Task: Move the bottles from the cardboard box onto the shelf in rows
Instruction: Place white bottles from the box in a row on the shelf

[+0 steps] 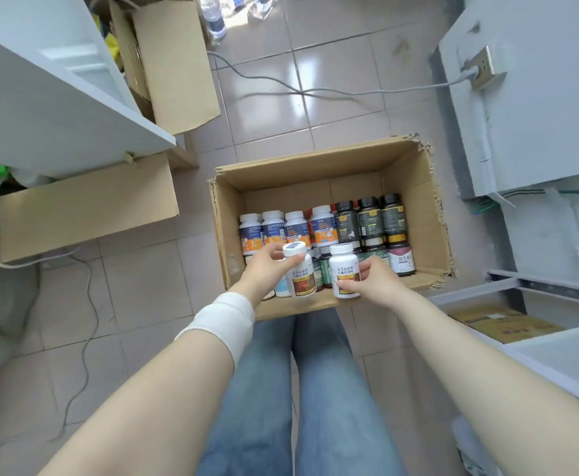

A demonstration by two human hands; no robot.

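Note:
An open cardboard box [415, 214] stands on the tiled floor in front of my knees. Inside stand white bottles with blue and orange labels [294, 226], dark bottles [370, 218] and a pink-labelled one [400, 259]. My left hand [264, 269] grips a white bottle with a red-brown label [300, 274] just above the box's near side. My right hand [370, 280] grips a second white bottle of the same kind [344, 269] beside it. A white shelf [41, 108] runs along the left, another shelf [538, 352] at the lower right.
Other cardboard boxes [75, 207] sit on the floor under and behind the left shelf. A grey cable [315, 91] crosses the tiles to a socket on a white cabinet [538, 97] at the right. My legs in jeans are just behind the box.

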